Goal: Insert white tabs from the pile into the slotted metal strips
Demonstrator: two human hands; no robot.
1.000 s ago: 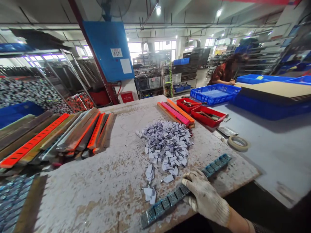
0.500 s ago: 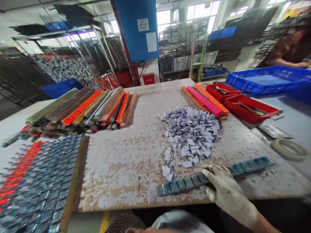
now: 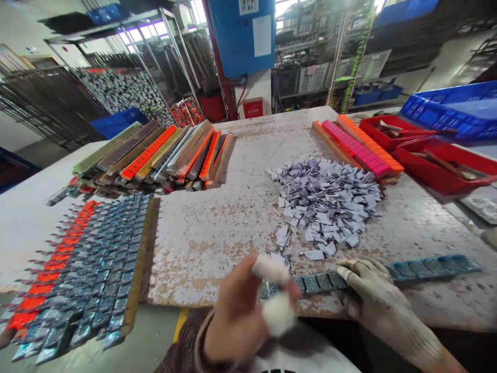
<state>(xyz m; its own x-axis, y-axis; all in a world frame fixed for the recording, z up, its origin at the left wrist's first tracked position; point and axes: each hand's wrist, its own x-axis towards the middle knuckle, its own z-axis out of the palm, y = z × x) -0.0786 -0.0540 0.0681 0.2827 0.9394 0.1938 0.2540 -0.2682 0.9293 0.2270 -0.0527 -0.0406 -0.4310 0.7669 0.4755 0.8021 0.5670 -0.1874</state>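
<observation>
My right hand (image 3: 378, 305), in a white knit glove, lies curled over a long blue-grey strip of small square tiles (image 3: 427, 267) near the front edge of the worn table (image 3: 217, 228) and holds it there. My left hand (image 3: 240, 311) is bare, with white covers on the thumb and a fingertip. It hovers, blurred, just left of the strip's near end with its fingers curled together. What they pinch, if anything, I cannot make out. A heap of small pale paper pieces (image 3: 326, 202) lies just behind the strip.
Rows of blue-grey and orange tile strips (image 3: 97, 269) lie at the left. Long wooden and orange bars (image 3: 163, 153) are stacked at the back left, pink and orange bars (image 3: 357, 147) at the back right. Red trays (image 3: 446, 166) and a blue crate (image 3: 458, 109) stand further right.
My view has swung left and down. My left hand has come up into view near the strip's left end. My right hand stays on the strip.
</observation>
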